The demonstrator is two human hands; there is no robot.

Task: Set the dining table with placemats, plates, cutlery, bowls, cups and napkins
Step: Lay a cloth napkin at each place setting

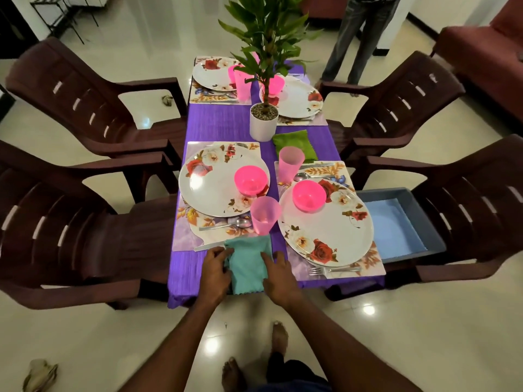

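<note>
While four floral placemats are lying on the purple tablecloth (pixel 226 123), each carrying a rose-patterned plate, I am working the teal napkin (pixel 247 263) at the near edge of the table. My left hand (pixel 216 268) is pinching the napkin's left fold with curled fingers; my right hand (pixel 278 274) is pressing on its right side with fingers fairly straight. The napkin is lying between the two near settings, just below the near pink cup (pixel 264 215).

Done, as I am judging it: the near-left plate (pixel 209 188) and near-right plate (pixel 325 230) are each holding a pink bowl, spoons and a fork (pixel 325 270) are lying beside them, and a second pink cup (pixel 291 164) is standing by the green napkin (pixel 295 144). The far settings, partly hidden by the potted plant (pixel 263 120), are showing plates and pink cups.

Remaining, I am estimating: only two napkins are visible on the table, and a pale blue cloth is waiting in the grey tub (pixel 402 222) on the right chair.
</note>
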